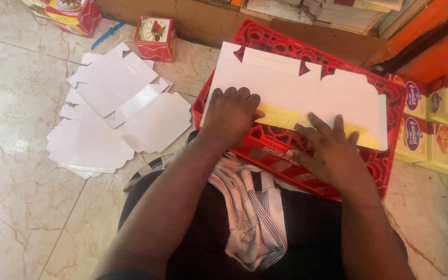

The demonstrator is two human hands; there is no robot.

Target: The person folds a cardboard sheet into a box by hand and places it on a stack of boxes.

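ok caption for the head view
Left hand and right hand press a flat white carton blank on a red crate.

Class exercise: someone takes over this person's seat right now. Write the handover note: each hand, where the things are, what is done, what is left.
Left hand: flat, palm down, pressing the flat white die-cut cardboard box blank on the red plastic crate.
Right hand: fingers spread on the blank's near edge, at the yellow strip.
Stack of white unfolded blanks lies on the marble floor to the left.
Done: one small red printed box stands assembled beyond the stack.
Left: this blank is still flat, as is the stack.
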